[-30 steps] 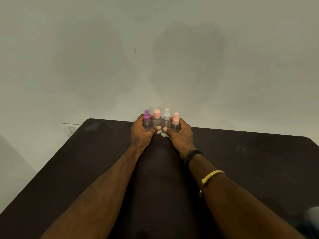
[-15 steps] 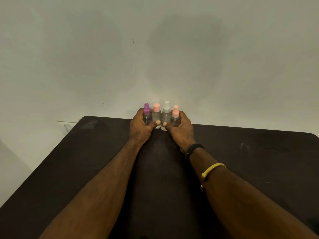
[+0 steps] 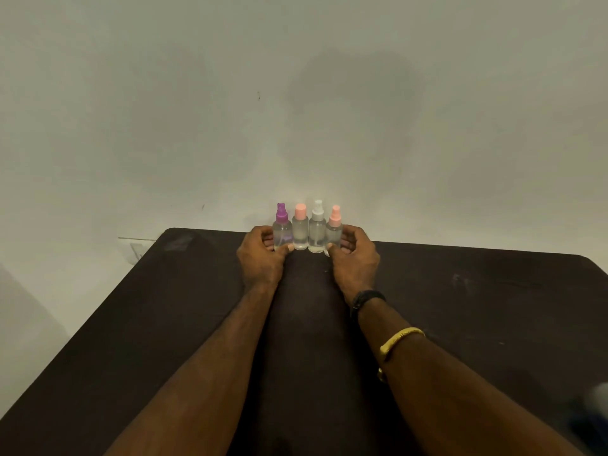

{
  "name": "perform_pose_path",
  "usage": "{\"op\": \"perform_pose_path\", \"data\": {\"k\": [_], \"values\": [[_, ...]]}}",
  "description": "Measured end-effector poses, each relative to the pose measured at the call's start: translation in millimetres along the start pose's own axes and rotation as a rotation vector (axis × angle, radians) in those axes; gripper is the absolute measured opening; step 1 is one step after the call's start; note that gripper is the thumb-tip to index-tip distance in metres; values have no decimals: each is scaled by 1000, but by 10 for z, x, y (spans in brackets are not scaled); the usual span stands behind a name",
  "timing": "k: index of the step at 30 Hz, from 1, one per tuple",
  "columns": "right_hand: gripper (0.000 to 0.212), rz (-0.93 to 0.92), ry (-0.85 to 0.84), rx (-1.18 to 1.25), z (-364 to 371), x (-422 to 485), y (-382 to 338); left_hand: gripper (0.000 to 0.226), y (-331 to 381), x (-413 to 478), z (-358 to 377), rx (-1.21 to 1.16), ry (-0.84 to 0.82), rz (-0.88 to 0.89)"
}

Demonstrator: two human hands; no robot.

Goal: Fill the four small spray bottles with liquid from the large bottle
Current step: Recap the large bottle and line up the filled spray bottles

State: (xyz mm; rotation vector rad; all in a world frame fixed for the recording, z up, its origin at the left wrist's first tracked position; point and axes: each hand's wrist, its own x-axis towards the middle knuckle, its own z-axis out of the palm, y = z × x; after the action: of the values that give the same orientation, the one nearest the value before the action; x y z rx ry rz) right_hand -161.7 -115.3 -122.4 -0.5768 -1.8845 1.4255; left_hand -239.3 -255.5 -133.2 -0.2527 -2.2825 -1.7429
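Four small clear spray bottles stand upright in a tight row at the far edge of the dark table (image 3: 460, 324). From left to right they are a purple-capped bottle (image 3: 282, 233), a pink-capped bottle (image 3: 300, 233), a white-capped bottle (image 3: 317, 235) and a second pink-capped bottle (image 3: 334, 233). My left hand (image 3: 261, 258) curls round the purple-capped bottle, thumb at its base and fingers behind it. My right hand (image 3: 355, 258) curls the same way round the right-hand pink-capped bottle. The two middle bottles stand between my hands.
A pale wall rises directly behind the row. A blurred pale and blue object (image 3: 597, 406) shows at the lower right edge of the frame; what it is cannot be told. My right forearm wears a black band and a yellow bangle.
My thumbs have drawn apart from the middle of the row to the two outer bottles, so more of the bottles shows. The row stays at the table's far edge.
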Motion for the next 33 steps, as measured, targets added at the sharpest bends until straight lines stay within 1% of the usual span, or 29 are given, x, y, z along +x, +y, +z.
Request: {"op": "perform_pose_path", "data": {"k": [7, 14, 16, 20, 23, 26, 29, 33], "values": [[36, 12, 61, 7, 55, 32, 17, 44, -14, 37, 31, 3, -11, -15], [39, 25, 64, 19, 61, 26, 28, 49, -17, 43, 27, 31, -9, -23], [48, 38, 28, 23, 38, 20, 16, 60, -12, 42, 17, 37, 2, -45], [78, 136, -89, 44, -52, 8, -46, 87, 13, 8, -32, 44, -13, -113], [86, 192, -121, 49, -111, -66, -99, 96, 63, -100, -95, 39, -12, -148], [86, 237, -134, 47, -184, -204, -150, 94, 135, -291, -156, 40, -6, -164], [86, 271, -166, 49, -274, -390, -216, 88, 235, -552, -231, 56, -26, -168], [79, 278, -185, -15, -382, -647, -310, 79, 375, -910, -307, 98, -56, -150]]}}
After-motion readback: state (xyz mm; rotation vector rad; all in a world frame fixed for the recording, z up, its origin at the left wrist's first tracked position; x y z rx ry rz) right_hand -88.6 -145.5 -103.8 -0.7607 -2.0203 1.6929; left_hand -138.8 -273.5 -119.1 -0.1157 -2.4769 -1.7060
